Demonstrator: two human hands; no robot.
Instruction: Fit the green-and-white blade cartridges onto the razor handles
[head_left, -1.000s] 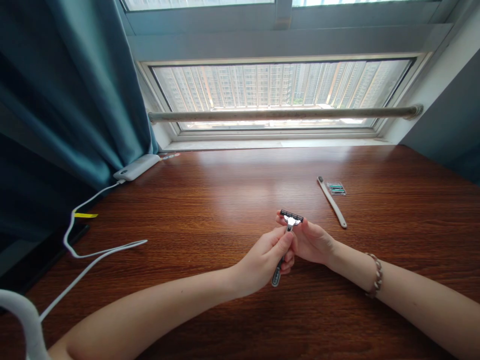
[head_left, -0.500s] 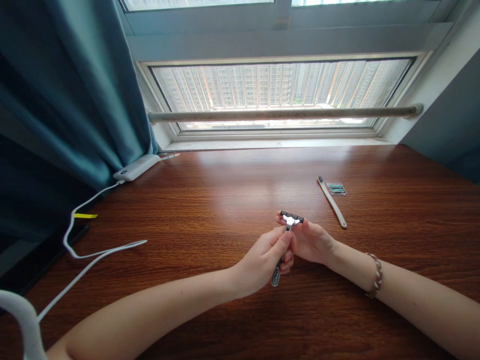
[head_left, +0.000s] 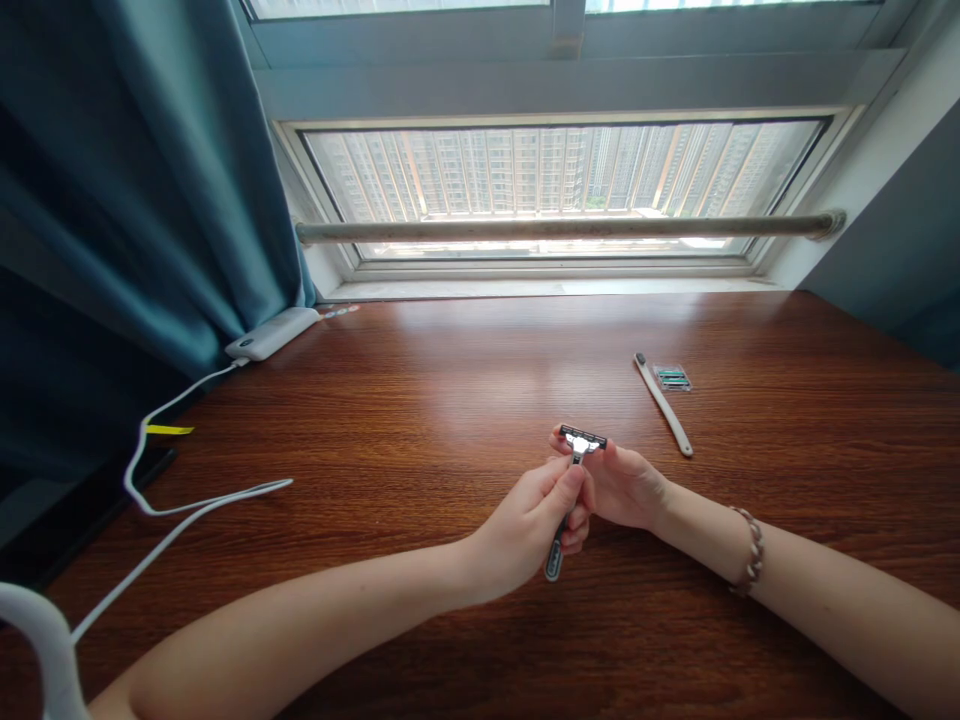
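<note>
I hold a razor [head_left: 582,440] upright over the wooden desk [head_left: 420,400], its dark blade head on top. My left hand [head_left: 529,525] is closed round the razor's handle, whose grey end sticks out below the fingers. My right hand [head_left: 621,482] grips the razor just under the head, fingers pinched against it; a bead bracelet is on that wrist. Both hands touch each other at the middle of the desk.
A white toothbrush-like stick [head_left: 663,402] and a small pack of green-edged blade cartridges [head_left: 673,378] lie to the right behind my hands. A white power bank [head_left: 271,333] with a white cable [head_left: 187,500] sits at the left by a teal curtain [head_left: 135,180]. A window runs along the back.
The razor's handle end has dropped slightly toward the desk; the hands have hardly moved.
</note>
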